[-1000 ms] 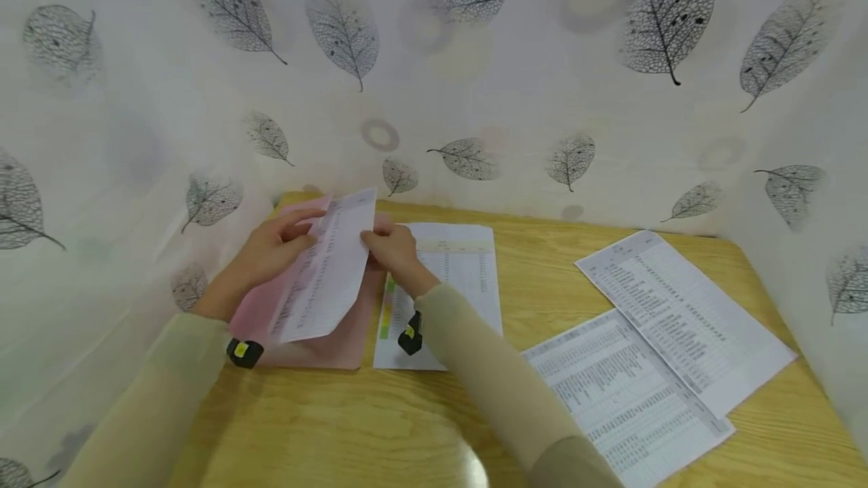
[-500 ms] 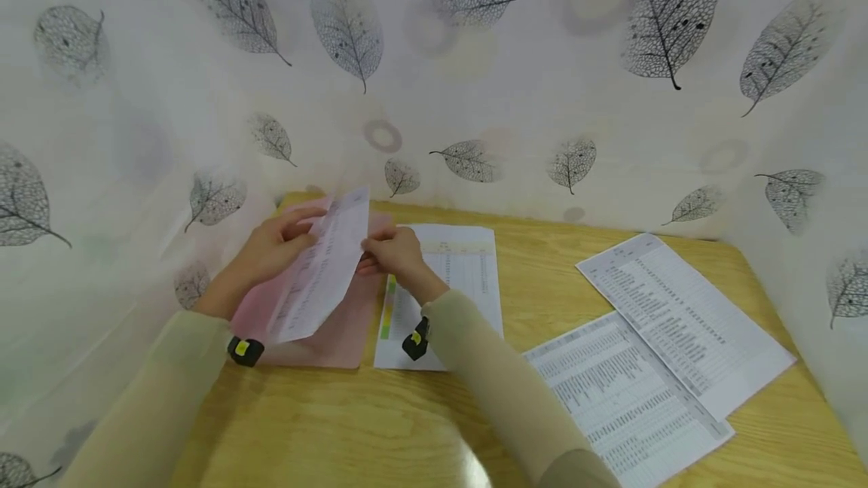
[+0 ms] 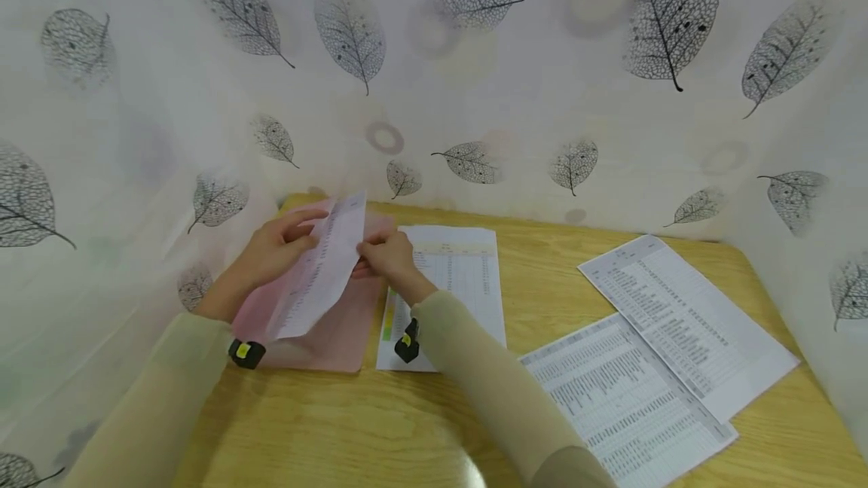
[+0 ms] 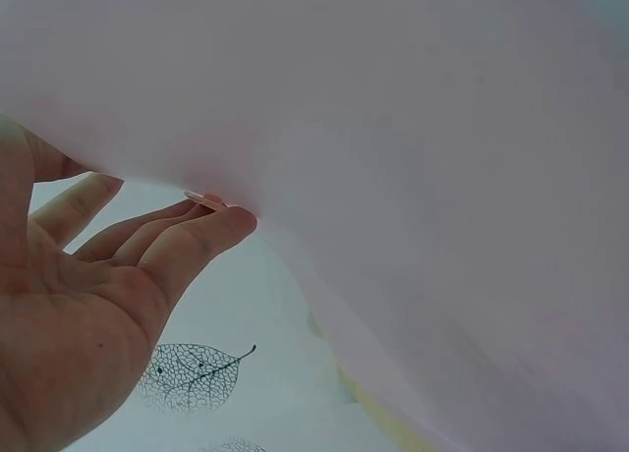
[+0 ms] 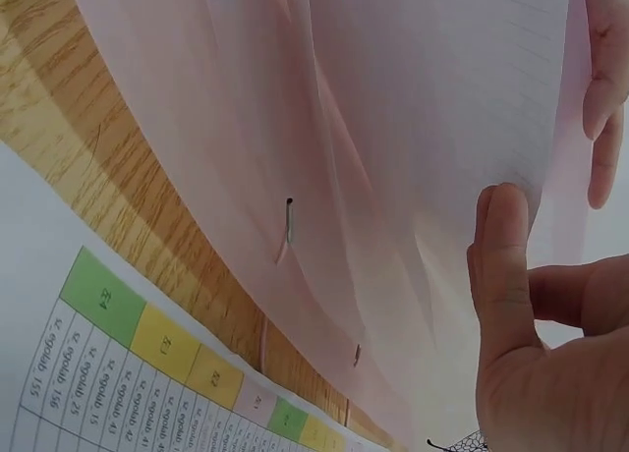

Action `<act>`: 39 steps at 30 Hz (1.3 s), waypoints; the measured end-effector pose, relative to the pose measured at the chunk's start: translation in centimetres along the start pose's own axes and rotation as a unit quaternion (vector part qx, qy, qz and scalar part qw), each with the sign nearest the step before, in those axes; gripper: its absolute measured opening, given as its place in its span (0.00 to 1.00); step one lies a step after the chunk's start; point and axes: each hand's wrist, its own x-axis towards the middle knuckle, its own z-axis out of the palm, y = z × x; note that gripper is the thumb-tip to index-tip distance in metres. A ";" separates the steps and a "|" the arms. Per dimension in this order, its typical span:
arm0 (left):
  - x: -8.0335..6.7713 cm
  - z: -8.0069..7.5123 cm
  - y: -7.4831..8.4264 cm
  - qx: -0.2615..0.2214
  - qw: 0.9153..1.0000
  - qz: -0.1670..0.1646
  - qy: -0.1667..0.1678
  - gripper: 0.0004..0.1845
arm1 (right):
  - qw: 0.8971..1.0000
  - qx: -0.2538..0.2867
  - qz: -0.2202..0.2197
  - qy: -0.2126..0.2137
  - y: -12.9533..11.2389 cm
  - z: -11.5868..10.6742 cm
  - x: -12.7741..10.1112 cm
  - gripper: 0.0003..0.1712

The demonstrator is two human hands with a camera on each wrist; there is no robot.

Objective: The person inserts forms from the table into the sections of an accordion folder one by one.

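A printed sheet (image 3: pixel 319 273) stands tilted on edge above a pink folder (image 3: pixel 332 341) at the table's far left. My left hand (image 3: pixel 298 236) holds the sheet's left edge, thumb on its front. In the left wrist view the fingers (image 4: pixel 187 231) lie against the back of the sheet (image 4: pixel 393 128). My right hand (image 3: pixel 362 254) pinches the sheet's right edge; the right wrist view shows its thumb (image 5: pixel 506 255) on the sheet (image 5: pixel 442 108). The pink folder (image 5: pixel 236 177) beneath has a staple (image 5: pixel 288 221) in it.
A table sheet with coloured cells (image 3: pixel 468 269) lies under my right forearm. Two more printed sheets (image 3: pixel 685 315) (image 3: pixel 624 398) lie at the right. The wooden table (image 3: pixel 325 428) is walled by leaf-patterned curtains (image 3: pixel 475 81) at the back and both sides.
The sheet has swung more on edge, its right edge moving left. My right hand has shifted slightly left with it. My left hand has barely moved.
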 end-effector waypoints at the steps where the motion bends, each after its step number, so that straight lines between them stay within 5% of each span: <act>1: 0.0 0.0 0.0 0.000 1.000 -0.001 -0.001 0.27 | 1.000 -0.004 0.000 0.003 0.0 0.0 0.0 0.10; 8: -0.1 0.2 0.1 -0.004 1.000 -0.007 -0.001 0.27 | 1.000 -0.027 -0.007 0.008 -0.4 -0.5 -0.5 0.09; 21: 0.2 0.4 0.5 -0.016 1.000 -0.010 0.010 0.28 | 1.000 0.021 -0.013 -0.013 -0.1 -0.4 -0.2 0.11; 29: 0.4 0.6 0.7 -0.032 0.999 0.001 0.014 0.28 | 0.999 -0.042 -0.032 -0.004 0.0 0.8 -0.7 0.09; 39: 0.3 0.5 0.6 -0.023 1.000 0.004 0.007 0.28 | 1.000 -0.028 -0.009 -0.003 0.0 1.4 -0.5 0.10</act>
